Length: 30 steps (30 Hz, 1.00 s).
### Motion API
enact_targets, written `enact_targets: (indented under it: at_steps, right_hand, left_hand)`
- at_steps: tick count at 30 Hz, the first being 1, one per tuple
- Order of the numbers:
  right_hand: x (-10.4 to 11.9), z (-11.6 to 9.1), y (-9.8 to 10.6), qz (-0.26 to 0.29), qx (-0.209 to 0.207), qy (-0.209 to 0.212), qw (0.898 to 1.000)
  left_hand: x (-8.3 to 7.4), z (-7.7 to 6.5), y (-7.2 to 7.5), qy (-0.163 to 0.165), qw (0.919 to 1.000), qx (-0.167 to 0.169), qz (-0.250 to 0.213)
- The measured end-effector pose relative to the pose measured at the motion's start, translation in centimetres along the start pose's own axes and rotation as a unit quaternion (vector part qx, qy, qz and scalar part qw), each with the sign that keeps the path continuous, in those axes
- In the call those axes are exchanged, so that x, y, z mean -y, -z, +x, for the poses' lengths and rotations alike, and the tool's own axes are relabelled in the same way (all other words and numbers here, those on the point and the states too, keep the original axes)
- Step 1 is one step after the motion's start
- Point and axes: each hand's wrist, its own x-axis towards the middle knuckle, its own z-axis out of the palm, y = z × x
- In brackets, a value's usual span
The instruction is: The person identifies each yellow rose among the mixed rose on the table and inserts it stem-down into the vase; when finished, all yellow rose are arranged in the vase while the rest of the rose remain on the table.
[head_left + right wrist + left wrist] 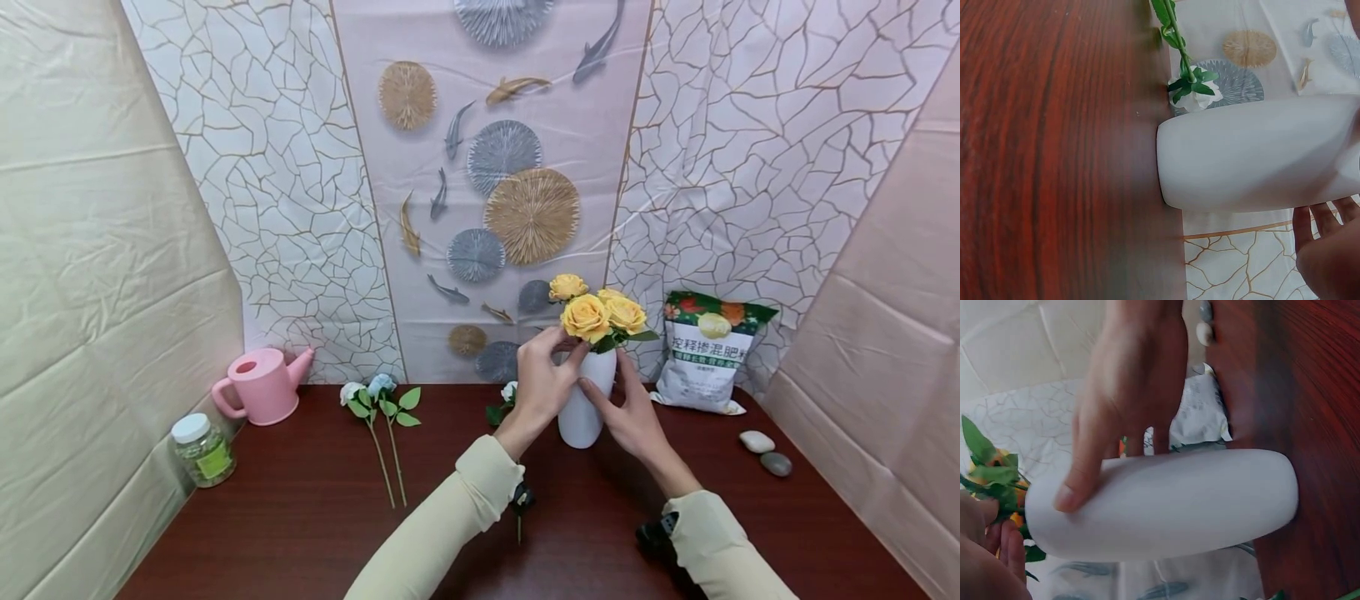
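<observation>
A tall white vase (580, 423) stands upright on the table, and several yellow roses (587, 317) with green leaves (990, 472) rise from its mouth. My left hand (542, 379) is at the rim, where its thumb and fingers pinch the roses' greenery just below the blooms. My right hand (636, 419) grips the vase's upper part from the right side, its thumb (1072, 495) lying across the white wall in the left wrist view. In the right wrist view the vase's base meets the tabletop, and several right-hand fingers (1330, 219) touch its side.
On the dark red table (300, 533) a white rose (1194, 94) lies left of the vase. Farther left are a white flower (351, 392), a blue flower (382, 385), a pink watering can (262, 390) and a lidded jar (204, 454). Rightward are a fertilizer bag (705, 358) and two stones (757, 442).
</observation>
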Motion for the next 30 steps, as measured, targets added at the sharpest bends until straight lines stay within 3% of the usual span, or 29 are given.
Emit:
enact_targets:
  at_steps: [5,10,17,30]
  right_hand:
    - [-0.1,0.1,0.0,0.001,0.0,0.004,1.0]
    - [-0.2,0.2,0.1,0.006,0.0,0.017,1.0]
    - [-0.2,0.3,0.2,0.015,0.001,0.013,1.0]
    - [-0.1,0.3,-0.2,0.015,-0.006,0.02,1.0]
  left_hand:
    - [0.8,-0.2,-0.3,0.012,0.9989,0.021,0.042]
    - [0.5,-0.1,-0.4,0.009,0.9969,0.021,0.075]
    - [0.0,0.3,-0.5,0.005,0.9985,0.01,0.054]
    - [1.2,-0.2,-0.2,0.022,0.9972,0.024,0.068]
